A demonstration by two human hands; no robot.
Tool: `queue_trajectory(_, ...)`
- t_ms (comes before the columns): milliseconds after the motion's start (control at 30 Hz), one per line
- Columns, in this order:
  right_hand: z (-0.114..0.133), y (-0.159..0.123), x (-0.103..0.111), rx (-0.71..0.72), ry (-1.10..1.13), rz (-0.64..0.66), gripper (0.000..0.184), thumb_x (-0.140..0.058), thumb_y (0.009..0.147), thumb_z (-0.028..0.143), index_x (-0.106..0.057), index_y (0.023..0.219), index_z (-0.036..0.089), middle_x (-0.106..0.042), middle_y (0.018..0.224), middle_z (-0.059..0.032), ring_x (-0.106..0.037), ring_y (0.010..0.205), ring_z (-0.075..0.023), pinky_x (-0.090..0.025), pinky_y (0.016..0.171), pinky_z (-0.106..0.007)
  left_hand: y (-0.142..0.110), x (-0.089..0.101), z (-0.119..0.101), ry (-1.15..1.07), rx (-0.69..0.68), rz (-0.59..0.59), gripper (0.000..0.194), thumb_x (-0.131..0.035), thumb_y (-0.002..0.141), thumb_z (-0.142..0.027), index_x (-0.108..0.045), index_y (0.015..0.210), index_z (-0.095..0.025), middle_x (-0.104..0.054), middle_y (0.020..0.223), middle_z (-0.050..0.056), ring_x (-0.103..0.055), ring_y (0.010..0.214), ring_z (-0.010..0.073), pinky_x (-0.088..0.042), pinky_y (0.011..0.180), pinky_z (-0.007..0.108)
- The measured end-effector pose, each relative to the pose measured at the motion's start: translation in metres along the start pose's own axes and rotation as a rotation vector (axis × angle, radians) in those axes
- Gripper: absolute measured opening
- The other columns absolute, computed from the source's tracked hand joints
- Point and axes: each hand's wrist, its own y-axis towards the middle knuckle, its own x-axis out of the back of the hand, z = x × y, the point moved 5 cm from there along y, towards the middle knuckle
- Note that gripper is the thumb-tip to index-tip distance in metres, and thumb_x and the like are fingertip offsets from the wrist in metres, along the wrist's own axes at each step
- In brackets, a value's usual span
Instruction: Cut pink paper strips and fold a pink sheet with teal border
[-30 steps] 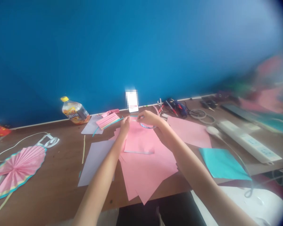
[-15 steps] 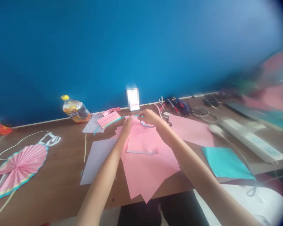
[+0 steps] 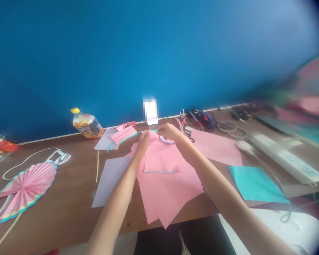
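Note:
A pink paper sheet (image 3: 161, 156) lies on a loose pile of larger pink sheets (image 3: 170, 198). My left hand (image 3: 143, 139) has its fingers closed at the upper left corner of that sheet. Across from it, my right hand (image 3: 169, 132) pinches near the sheet's top edge. A thin blue-and-white ring (image 3: 167, 141), apparently a roll of tape, hangs under the right fingers. Between the hands a narrow teal strip (image 3: 153, 130) shows along the top edge. Just left of my left hand rests a pleated pink paper piece (image 3: 123, 135) with yellow and teal borders.
A bright phone (image 3: 151, 112) leans by the blue wall. A bottle (image 3: 87, 124) stands back left, and a pink paper fan (image 3: 32, 186) lies far left. Lilac paper (image 3: 110, 180), teal paper (image 3: 257, 184), a power strip (image 3: 289, 159) and cables surround the pile.
The view has shifted slightly, so things sit a little further right. Both hands keep almost the same pose at the sheet's top edge.

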Motion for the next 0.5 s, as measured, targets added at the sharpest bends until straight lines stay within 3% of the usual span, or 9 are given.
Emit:
queue_trajectory(233,0.0016,-0.0016,0.0002,0.007,0.021,0.004,0.020,-0.055,0.083,0.030,-0.070,0.078,0.018,-0.057,0.049,0.0011,-0.053,0.054,-0.0112,-0.035,0.059,-0.023,-0.0001,-0.0003,0.0004,0.051,-0.056,0.043,0.025,-0.051,0.088,-0.037,-0.049,0.071,-0.019,-0.035,0.065,-0.003,-0.033,0.063,0.0107,-0.027,0.059,0.023)
queue_trajectory(433,0.0013,-0.0017,0.0002,0.015,0.043,0.003,0.019,-0.057,0.082,0.029,-0.071,0.079,0.017,-0.057,0.049,0.0014,-0.051,0.053,-0.0106,-0.035,0.059,-0.023,-0.0036,-0.0032,-0.0072,0.022,-0.084,0.063,0.022,-0.049,0.089,-0.035,-0.054,0.074,-0.019,-0.044,0.070,-0.002,-0.039,0.069,0.0114,-0.034,0.066,0.023)
queue_trajectory(500,0.0002,-0.0015,0.0004,0.011,0.057,0.004,0.019,-0.058,0.082,0.030,-0.071,0.080,0.017,-0.057,0.050,0.0012,-0.052,0.053,-0.0107,-0.035,0.059,-0.023,-0.0048,-0.0025,-0.0078,0.015,-0.031,0.029,0.021,-0.051,0.088,-0.033,-0.054,0.073,-0.019,-0.047,0.071,-0.002,-0.042,0.071,0.0121,-0.036,0.067,0.023)
